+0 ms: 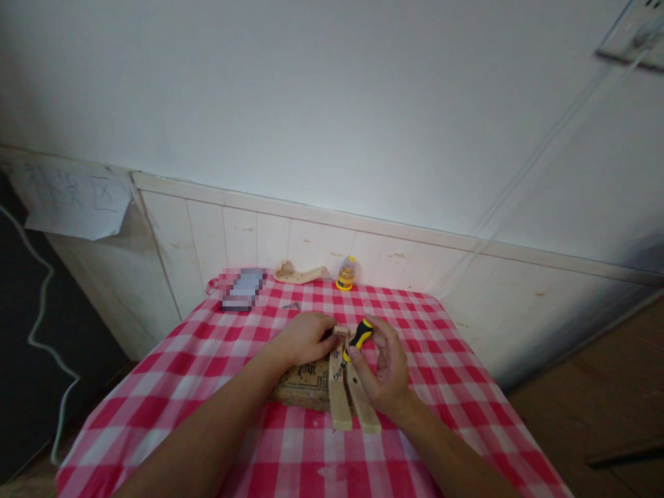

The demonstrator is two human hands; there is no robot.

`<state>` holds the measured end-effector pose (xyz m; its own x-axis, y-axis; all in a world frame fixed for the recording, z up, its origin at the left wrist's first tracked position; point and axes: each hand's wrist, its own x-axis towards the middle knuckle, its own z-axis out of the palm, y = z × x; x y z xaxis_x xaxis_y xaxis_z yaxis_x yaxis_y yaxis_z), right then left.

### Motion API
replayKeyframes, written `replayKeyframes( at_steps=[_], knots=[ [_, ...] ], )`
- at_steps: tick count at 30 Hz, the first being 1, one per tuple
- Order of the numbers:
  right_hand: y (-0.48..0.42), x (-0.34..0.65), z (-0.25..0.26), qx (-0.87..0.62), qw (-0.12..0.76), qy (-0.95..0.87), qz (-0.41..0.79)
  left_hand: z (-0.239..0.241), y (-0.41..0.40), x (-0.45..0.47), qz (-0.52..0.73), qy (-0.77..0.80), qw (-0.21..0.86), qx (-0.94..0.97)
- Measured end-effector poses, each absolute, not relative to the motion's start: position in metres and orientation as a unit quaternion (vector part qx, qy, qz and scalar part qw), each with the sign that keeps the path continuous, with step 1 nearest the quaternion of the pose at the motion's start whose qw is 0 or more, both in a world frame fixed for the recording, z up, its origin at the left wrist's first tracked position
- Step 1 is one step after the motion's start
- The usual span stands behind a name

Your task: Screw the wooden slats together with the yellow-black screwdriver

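A wooden assembly (339, 404) of two light slats over a darker patterned board (303, 384) lies on the red-and-white checked tablecloth (223, 387). My left hand (303, 337) rests curled on the assembly's far end, fingers closed against the wood. My right hand (384, 370) pinches a small yellow-and-black screwdriver (357, 339), its tip down at a screw between the slats.
At the table's far edge lie a curved wooden piece (298, 274), a yellow-capped bit holder (345, 273), a blurred grey object (240, 289) and a loose screw (291, 305). A white panelled wall stands behind; a dark surface with a cable (41, 332) is at left.
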<state>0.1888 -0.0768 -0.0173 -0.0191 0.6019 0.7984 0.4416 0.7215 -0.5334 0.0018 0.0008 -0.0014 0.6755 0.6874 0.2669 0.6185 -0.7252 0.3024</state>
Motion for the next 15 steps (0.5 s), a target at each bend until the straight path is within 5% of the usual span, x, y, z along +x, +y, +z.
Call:
replayKeyframes(
  at_steps=[15],
  knots=[
    [-0.0798, 0.1896, -0.0180, -0.349, 0.581, -0.722, 0.141, -0.0026, 0.0016, 0.0015, 0.181, 0.351, 0.089, 0.914]
  ],
)
